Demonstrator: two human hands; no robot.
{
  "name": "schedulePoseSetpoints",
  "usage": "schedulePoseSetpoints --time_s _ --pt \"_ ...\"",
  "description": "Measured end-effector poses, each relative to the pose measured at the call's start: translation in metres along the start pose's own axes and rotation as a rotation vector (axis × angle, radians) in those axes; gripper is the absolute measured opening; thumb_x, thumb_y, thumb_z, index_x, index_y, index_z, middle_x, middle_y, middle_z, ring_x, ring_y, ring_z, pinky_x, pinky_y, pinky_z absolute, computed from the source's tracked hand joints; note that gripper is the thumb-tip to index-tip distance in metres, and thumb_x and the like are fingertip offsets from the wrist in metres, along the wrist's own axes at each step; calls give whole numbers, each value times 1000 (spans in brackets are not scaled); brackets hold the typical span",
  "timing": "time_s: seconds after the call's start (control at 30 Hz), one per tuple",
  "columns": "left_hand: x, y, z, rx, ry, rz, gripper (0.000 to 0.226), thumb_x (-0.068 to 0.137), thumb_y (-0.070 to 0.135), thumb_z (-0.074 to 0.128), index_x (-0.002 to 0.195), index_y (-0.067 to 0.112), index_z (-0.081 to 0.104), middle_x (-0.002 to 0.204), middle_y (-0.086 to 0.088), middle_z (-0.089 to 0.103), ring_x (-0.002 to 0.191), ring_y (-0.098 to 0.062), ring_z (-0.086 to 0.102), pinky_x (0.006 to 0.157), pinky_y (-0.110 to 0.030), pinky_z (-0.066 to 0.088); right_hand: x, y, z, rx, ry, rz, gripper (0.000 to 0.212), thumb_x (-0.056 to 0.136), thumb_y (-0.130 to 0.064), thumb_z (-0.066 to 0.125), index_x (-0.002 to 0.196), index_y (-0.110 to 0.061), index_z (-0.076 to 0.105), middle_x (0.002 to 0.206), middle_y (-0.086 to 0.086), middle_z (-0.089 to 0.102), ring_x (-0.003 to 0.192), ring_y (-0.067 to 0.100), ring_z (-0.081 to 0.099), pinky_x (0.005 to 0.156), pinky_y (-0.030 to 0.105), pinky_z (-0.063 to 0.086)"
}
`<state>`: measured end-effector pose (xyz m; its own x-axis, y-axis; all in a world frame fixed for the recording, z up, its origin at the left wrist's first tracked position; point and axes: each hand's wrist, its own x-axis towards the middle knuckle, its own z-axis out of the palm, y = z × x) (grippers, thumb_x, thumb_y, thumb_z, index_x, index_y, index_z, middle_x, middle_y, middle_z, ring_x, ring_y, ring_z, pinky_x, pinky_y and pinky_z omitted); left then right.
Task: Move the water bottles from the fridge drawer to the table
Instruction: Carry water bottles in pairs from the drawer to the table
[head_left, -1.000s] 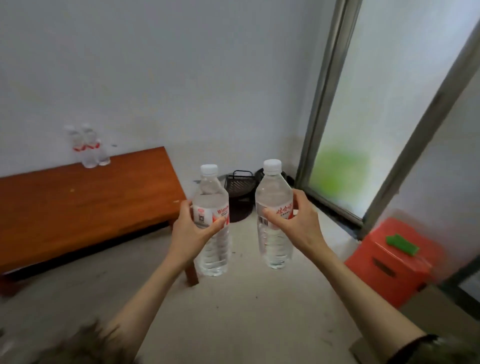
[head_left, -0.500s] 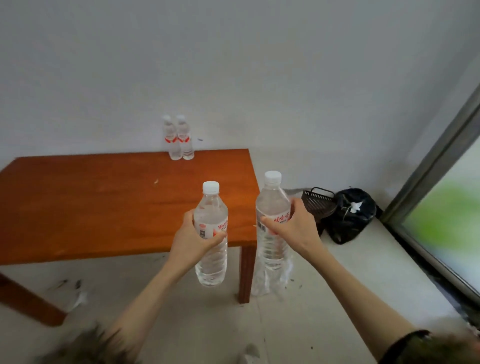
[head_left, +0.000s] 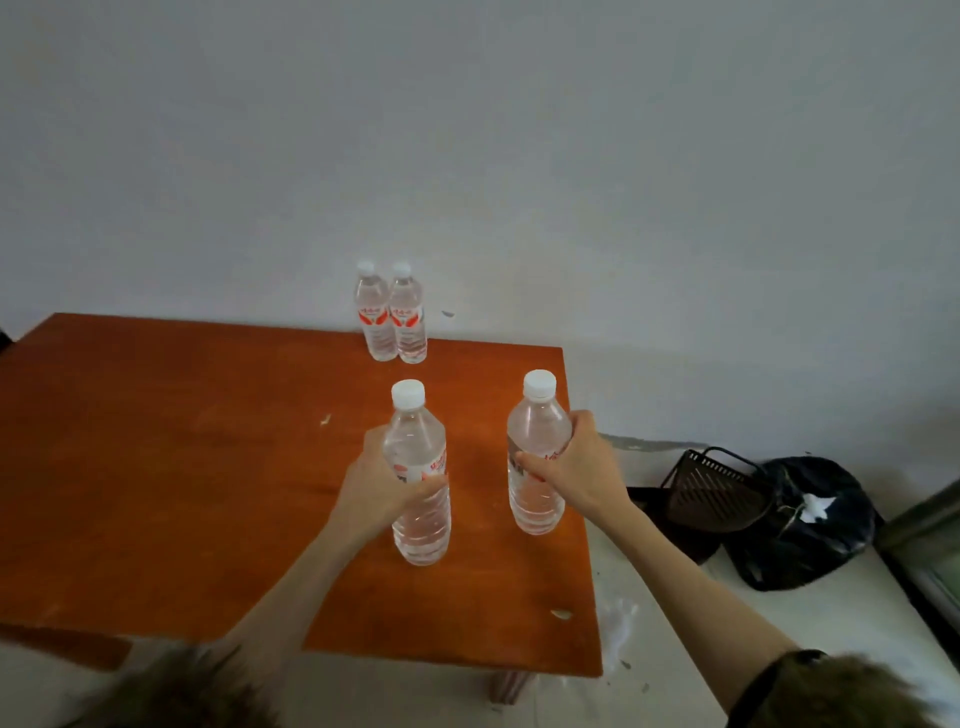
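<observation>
I hold two clear water bottles with white caps upright over the orange-brown wooden table (head_left: 156, 493). My left hand (head_left: 376, 491) grips the left bottle (head_left: 418, 452) around its labelled middle. My right hand (head_left: 582, 467) grips the right bottle (head_left: 535, 431), which hangs near the table's right edge. Whether either bottle's base touches the tabletop I cannot tell. Two more bottles with red labels (head_left: 392, 314) stand side by side at the table's far edge against the wall. The fridge drawer is out of view.
A white wall runs behind the table. On the floor to the right lie a black mesh basket (head_left: 711, 488) and a black bag (head_left: 810, 525). A metal door frame (head_left: 924, 525) shows at the right edge. Small scraps dot the tabletop.
The view swung left and closer to the table. Both hands carried their bottles from beside the table's right end to over its surface.
</observation>
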<state>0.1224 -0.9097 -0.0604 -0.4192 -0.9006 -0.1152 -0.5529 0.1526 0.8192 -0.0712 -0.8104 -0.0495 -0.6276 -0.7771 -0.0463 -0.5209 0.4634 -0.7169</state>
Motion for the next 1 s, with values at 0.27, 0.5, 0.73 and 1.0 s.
schedulePoseSetpoints --time_s 0.27,0.5,0.73,1.0 --pt "141 1 20 -35 27 5 88 65 28 82 135 15 30 132 -3 49 118 -23 51 95 -38 46 136 -12 40 -14 3 97 74 68 -44 77 124 -16 38 119 2 56 101 21 59 80 32 51" --pt "270 3 36 -83 21 57 94 63 32 82 137 27 26 135 3 48 122 -20 49 99 -44 45 248 -33 75 65 111 191 71 69 -40 79 120 -11 40 116 7 58 99 22 59 77 31 50" --pt "361 8 60 -23 -6 120 84 63 29 82 129 17 32 126 -4 47 116 -23 50 98 -43 45 323 -37 105 93 188 259 67 68 -37 80 115 -10 42 112 9 60 100 25 61 78 31 51" --pt "389 -1 73 17 -16 162 88 66 28 80 134 12 28 133 -9 41 125 -25 41 103 -41 38 345 -30 125 158 261 294 70 67 -38 80 119 -12 41 115 6 59 103 24 60 83 34 53"
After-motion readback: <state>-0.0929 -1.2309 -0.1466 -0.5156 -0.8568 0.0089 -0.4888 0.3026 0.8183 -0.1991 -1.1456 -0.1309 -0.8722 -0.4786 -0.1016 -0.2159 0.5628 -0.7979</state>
